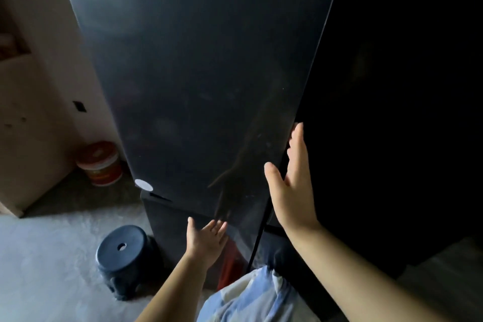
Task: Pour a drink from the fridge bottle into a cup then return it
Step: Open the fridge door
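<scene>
Left hand: arm extended forward, palm up, fingers straight, slightly spread. Right hand: raised higher, arm extended, fingers straight, pointing up, thumb apart. Both forearms bare.

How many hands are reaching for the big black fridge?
2. The left hand is low, near the bottom of the glossy black fridge door; the right hand is higher, by that door's right edge. None seem hidden.

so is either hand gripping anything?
No: the left hand and right hand both show straight fingers, holding nothing, by the fridge door.
</scene>
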### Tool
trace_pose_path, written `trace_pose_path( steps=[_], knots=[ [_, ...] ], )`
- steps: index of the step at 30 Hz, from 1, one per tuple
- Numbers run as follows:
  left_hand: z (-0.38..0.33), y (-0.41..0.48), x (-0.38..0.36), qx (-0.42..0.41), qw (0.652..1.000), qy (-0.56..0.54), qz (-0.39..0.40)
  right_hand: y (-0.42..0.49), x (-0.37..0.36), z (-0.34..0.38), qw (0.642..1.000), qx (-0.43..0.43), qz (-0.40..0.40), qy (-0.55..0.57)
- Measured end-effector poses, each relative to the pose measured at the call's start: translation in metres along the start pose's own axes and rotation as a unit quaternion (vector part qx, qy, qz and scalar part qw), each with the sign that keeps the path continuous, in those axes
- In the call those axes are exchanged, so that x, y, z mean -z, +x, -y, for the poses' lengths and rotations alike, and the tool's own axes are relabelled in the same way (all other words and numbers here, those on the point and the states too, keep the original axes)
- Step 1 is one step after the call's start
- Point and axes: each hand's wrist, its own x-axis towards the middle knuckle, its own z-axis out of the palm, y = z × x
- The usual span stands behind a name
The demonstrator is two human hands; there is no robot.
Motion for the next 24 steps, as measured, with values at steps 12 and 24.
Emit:
trace_pose_path(
  steps=[12, 24],
  knots=[
    [-0.013, -0.066, -0.054, -0.177, 0.939, 0.293, -0.028, -0.008, 0.015, 0.010, 0.997, -0.007, 0.072, -0.036],
    [-0.058, -0.258, -0.179, -0.613, 0.234, 0.753, -0.045, -0.053, 0.025, 0.038, 0.991, 0.059, 0.118, -0.009]
  ],
)
